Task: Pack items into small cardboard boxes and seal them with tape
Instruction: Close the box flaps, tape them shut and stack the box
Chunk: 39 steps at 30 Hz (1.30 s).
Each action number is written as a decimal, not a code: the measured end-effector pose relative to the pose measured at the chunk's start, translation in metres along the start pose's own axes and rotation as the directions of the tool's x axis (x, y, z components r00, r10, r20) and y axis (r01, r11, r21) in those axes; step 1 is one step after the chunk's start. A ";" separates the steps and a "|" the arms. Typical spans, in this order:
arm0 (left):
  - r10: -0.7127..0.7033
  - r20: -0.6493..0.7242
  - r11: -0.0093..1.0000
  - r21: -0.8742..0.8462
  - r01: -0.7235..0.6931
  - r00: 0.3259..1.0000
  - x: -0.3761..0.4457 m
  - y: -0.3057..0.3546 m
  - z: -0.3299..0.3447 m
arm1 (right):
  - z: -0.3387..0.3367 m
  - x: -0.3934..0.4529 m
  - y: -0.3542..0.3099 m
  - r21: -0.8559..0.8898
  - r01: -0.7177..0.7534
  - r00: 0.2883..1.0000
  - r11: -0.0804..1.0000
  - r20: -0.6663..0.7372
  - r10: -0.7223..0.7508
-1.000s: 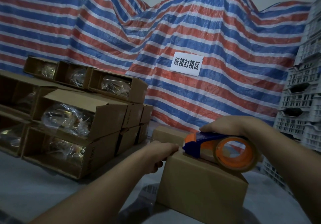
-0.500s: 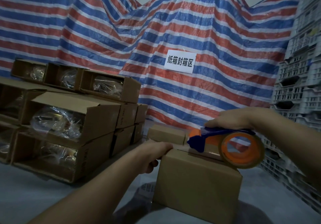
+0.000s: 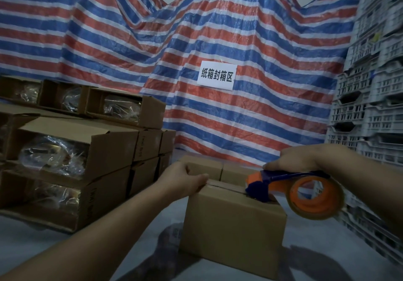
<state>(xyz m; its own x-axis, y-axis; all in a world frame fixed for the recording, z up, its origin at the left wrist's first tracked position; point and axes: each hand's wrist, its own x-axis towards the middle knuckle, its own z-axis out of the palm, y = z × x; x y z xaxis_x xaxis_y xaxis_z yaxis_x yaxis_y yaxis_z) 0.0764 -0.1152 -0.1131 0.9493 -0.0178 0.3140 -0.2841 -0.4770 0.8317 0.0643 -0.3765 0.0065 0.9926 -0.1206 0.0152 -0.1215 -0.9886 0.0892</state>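
Note:
A small closed cardboard box (image 3: 231, 228) stands on the pale work surface in front of me. My left hand (image 3: 182, 180) grips its top left edge, thumb lying over the start of a tape strip. My right hand (image 3: 301, 160) holds a blue and orange tape dispenser (image 3: 287, 187) by its handle. The dispenser's blue nose touches the box top near the right end of the centre seam, and its orange roll of clear tape hangs past the box's right edge. A strip of tape runs along the seam between my left thumb and the dispenser.
Open cardboard boxes (image 3: 72, 150) holding plastic-wrapped items are stacked at the left. Two closed small boxes (image 3: 220, 169) sit just behind the one I hold. A striped tarpaulin with a white paper sign (image 3: 217, 75) hangs behind. Stacked white plastic crates (image 3: 370, 106) rise at the right.
My right hand has drawn the dispenser rightward along the box top, laying tape over the seam. My left hand has stayed on the left edge.

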 end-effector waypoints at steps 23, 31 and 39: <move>0.469 0.342 0.525 0.633 -0.568 0.814 -0.048 0.024 0.039 | 0.032 -0.013 0.085 0.321 0.095 0.995 0.942 -0.031 -0.090; 0.399 0.322 0.544 0.671 -0.505 0.858 -0.047 0.049 0.047 | 0.071 -0.007 0.090 0.465 0.119 0.992 0.877 -0.087 -0.089; 0.398 0.493 0.531 0.564 -0.632 0.774 -0.047 0.065 0.079 | 0.076 -0.004 0.095 0.480 0.195 0.981 0.855 -0.113 -0.160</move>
<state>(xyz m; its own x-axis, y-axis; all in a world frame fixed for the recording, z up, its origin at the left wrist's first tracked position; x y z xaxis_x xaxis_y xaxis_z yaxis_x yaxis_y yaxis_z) 0.0240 -0.2145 -0.1100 0.6881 -0.6369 0.3477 -0.6751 -0.7376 -0.0149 0.0494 -0.4771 -0.0607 0.9923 0.0504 0.1134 0.0919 -0.9126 -0.3983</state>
